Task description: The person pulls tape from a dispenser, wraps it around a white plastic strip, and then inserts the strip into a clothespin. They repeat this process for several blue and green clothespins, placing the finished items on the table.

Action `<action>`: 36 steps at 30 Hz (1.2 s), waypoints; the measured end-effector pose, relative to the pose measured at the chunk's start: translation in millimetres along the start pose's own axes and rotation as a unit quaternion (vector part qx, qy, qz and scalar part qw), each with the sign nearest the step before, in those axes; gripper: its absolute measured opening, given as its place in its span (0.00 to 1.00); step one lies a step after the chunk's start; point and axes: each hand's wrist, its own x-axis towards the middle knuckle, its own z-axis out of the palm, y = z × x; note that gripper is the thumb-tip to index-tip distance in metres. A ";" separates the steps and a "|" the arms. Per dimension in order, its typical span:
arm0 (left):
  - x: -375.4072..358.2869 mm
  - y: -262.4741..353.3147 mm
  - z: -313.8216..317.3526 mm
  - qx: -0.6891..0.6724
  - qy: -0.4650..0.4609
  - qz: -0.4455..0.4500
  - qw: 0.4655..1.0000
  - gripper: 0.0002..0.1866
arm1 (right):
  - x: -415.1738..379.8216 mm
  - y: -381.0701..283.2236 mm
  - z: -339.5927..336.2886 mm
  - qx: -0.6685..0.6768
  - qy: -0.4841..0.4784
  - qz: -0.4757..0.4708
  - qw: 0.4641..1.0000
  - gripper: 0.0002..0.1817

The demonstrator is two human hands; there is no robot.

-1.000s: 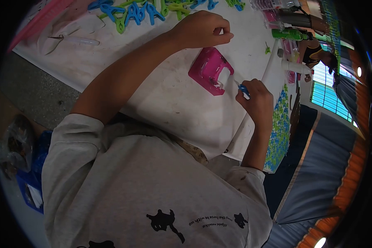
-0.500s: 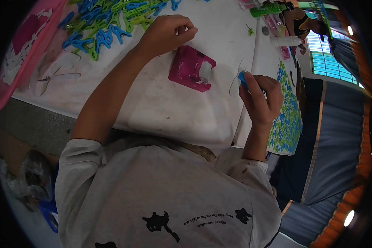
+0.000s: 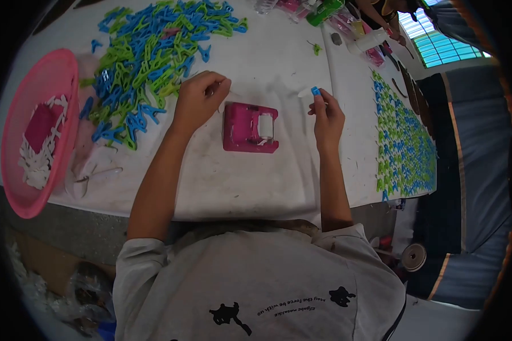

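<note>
My right hand (image 3: 329, 118) pinches a blue clothespin (image 3: 316, 91) between thumb and fingers, with a small white strip (image 3: 305, 93) beside it. Left of it on the table is a magenta tape dispenser (image 3: 236, 129) with a white roll (image 3: 265, 126). My left hand (image 3: 198, 102) hovers just beyond the dispenser's left corner, its fingers curled together; I cannot tell what is in them. Close to that hand spreads a loose heap of blue and green clothespins (image 3: 153, 62).
A pink basin (image 3: 68, 74) holding white strips and a magenta block stands at the left edge. At right, blue and green clothespins (image 3: 404, 148) lie in dense rows. A green bottle (image 3: 326, 10) and a white bottle (image 3: 370, 41) lie at the back, near another person (image 3: 381, 14).
The view has shifted, showing more of the heap and basin. Relative to the dispenser, my right hand has moved farther from my body with the blue clothespin, and my left hand leftward.
</note>
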 end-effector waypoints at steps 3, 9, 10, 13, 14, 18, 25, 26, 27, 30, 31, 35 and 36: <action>-1.6 -4.8 3.5 -0.016 0.007 -0.015 1.000 0.06 | 9.6 30.1 12.6 0.073 0.065 0.081 0.992 0.18; -2.0 -8.8 5.6 -0.021 0.016 -0.036 0.999 0.06 | 52.5 60.3 28.4 0.085 0.110 0.104 0.985 0.20; -1.7 -9.0 4.7 -0.009 0.020 -0.042 0.999 0.05 | 63.3 62.1 30.1 0.096 0.120 0.101 0.983 0.20; -2.3 -12.9 4.6 0.008 0.023 -0.052 0.998 0.05 | 97.8 75.8 33.1 0.083 0.180 0.116 0.973 0.20; -2.4 -14.5 4.9 0.010 0.027 -0.068 0.997 0.05 | 109.7 83.9 33.3 -0.039 0.210 0.063 0.975 0.19; -5.6 -17.8 5.6 -0.032 0.020 -0.105 0.994 0.05 | 144.5 90.1 39.3 -0.235 0.248 0.008 0.940 0.17; -3.0 -18.6 7.7 -0.052 0.026 -0.113 0.992 0.07 | 153.8 97.7 43.5 -0.267 0.187 0.071 0.943 0.17; -3.9 -18.4 7.7 -0.053 0.029 -0.116 0.991 0.07 | 154.2 100.7 43.7 -0.274 0.190 0.060 0.941 0.16; -4.4 -18.0 8.4 -0.055 0.032 -0.118 0.991 0.06 | 154.4 103.3 43.5 -0.281 0.193 0.049 0.939 0.16; -5.0 -14.8 8.0 -0.049 0.034 -0.150 0.987 0.07 | 154.8 103.9 45.7 -0.289 0.204 0.047 0.934 0.17; -4.9 -14.6 8.4 -0.048 0.030 -0.151 0.987 0.07 | 154.3 102.9 45.4 -0.289 0.205 0.051 0.934 0.17; -5.2 -12.5 7.8 -0.053 0.034 -0.165 0.984 0.07 | 153.6 101.1 45.3 -0.287 0.198 0.047 0.936 0.16; -4.9 -12.0 7.8 -0.051 0.034 -0.162 0.985 0.07 | 153.3 100.6 45.1 -0.288 0.197 0.047 0.936 0.16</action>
